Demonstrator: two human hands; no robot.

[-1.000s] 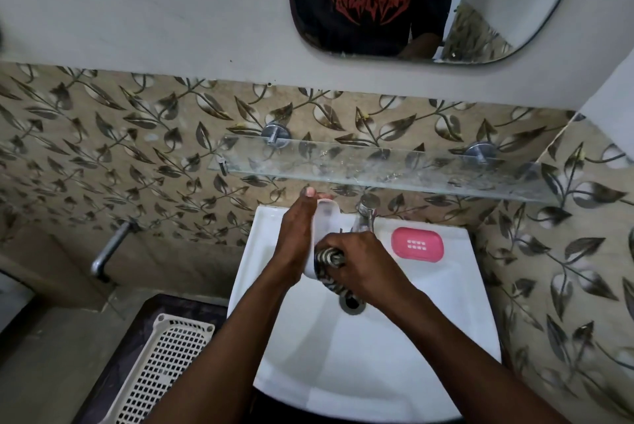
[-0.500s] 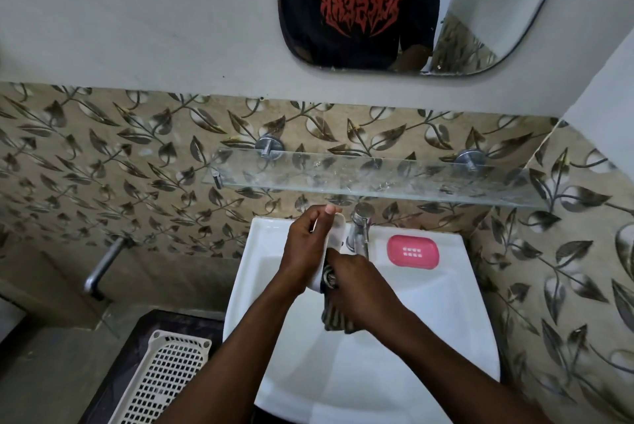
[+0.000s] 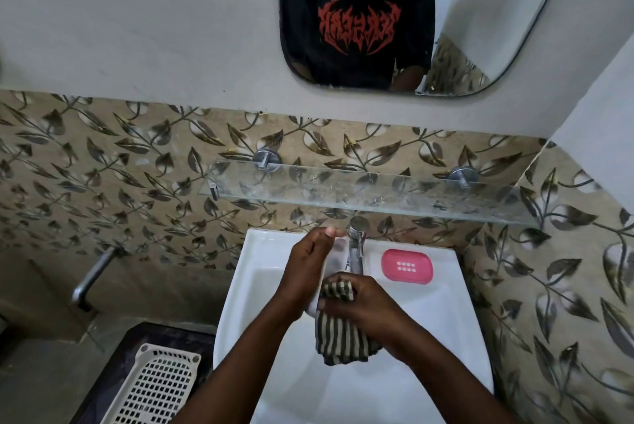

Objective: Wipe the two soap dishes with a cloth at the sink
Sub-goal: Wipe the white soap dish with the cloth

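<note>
My left hand (image 3: 305, 269) holds a white soap dish (image 3: 334, 253) on edge over the white sink (image 3: 429, 327), just left of the chrome tap (image 3: 356, 248). Most of the dish is hidden behind my fingers. My right hand (image 3: 363, 303) grips a dark-and-cream striped cloth (image 3: 339, 338) and presses it against the lower part of the dish; the rest of the cloth hangs down into the basin. A pink soap dish (image 3: 407, 266) lies flat on the sink's back ledge, right of the tap.
A glass shelf (image 3: 377, 195) juts out just above the tap. A mirror (image 3: 411, 18) hangs higher on the wall. A cream perforated basket (image 3: 154, 386) sits on a dark surface left of the sink. A metal pipe (image 3: 91, 279) sticks out from the tiled wall at left.
My right hand has slid down the white dish with the cloth, and more of the cloth now hangs below it. The camera has tilted up a little.
</note>
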